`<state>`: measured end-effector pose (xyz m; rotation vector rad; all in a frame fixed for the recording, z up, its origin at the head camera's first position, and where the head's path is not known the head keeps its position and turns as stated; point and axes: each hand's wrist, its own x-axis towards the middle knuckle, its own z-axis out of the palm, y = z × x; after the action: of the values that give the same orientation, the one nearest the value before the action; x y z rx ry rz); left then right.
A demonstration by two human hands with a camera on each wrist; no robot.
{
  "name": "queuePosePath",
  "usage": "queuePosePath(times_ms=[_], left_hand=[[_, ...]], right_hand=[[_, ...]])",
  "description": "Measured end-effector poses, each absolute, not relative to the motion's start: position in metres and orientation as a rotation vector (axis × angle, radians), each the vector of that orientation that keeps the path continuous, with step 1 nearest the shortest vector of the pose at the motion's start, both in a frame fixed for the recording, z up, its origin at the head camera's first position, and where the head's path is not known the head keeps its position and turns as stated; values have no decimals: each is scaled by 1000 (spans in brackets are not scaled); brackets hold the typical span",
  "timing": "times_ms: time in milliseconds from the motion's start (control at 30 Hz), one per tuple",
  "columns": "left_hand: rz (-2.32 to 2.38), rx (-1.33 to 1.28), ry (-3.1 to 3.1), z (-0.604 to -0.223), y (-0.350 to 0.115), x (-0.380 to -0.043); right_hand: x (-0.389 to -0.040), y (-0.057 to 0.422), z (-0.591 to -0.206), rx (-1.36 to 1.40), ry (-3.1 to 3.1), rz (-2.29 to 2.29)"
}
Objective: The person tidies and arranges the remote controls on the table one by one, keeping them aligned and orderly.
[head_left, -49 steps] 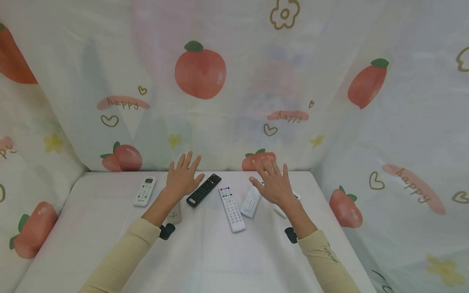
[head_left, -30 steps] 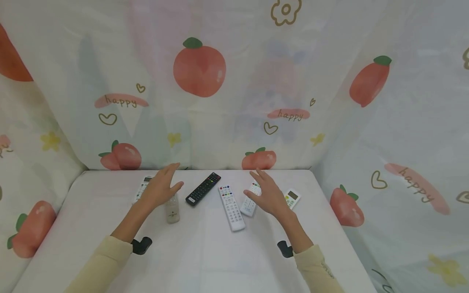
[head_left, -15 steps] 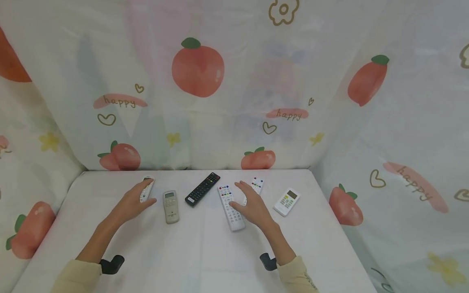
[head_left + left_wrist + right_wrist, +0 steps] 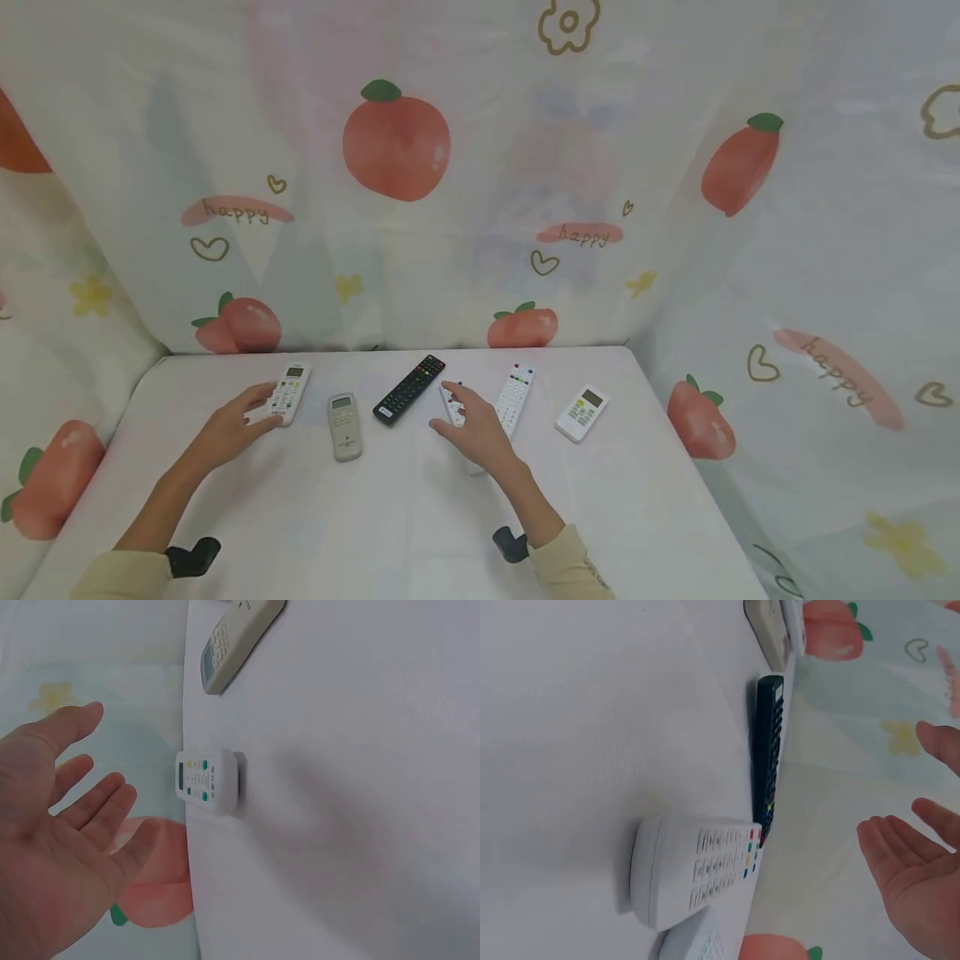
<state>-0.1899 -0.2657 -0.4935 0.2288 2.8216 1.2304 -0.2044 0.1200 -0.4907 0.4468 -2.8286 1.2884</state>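
My left hand (image 4: pixel 225 433) hovers beside a white air-conditioner remote (image 4: pixel 295 385) with a small screen, at the table's far left. In the left wrist view its loosely bent fingers are apart from that remote (image 4: pixel 206 782). My right hand (image 4: pixel 480 432) is above a white TV remote (image 4: pixel 452 403) near the middle and hides much of it. In the right wrist view, a gap shows between this hand (image 4: pixel 919 877) and the TV remote (image 4: pixel 712 862). Neither hand holds anything.
On the white table (image 4: pixel 405 533) also lie a beige remote (image 4: pixel 345 429), a black remote (image 4: pixel 408 390), a second white TV remote (image 4: pixel 517 395) and another white air-conditioner remote (image 4: pixel 582 413). A fruit-patterned curtain (image 4: pixel 435 275) stands behind and at both sides.
Both hands, spread out over the far table edge at first, have drawn back toward the body and moved left. Their fingers are now more bent. The remotes stay where they were.
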Motion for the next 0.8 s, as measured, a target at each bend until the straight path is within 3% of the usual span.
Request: queuePosePath(times_ms=[800], left_hand=[[1186, 171, 2807, -510, -298, -195]], right_hand=[[-211, 36, -503, 507, -2809, 1616]])
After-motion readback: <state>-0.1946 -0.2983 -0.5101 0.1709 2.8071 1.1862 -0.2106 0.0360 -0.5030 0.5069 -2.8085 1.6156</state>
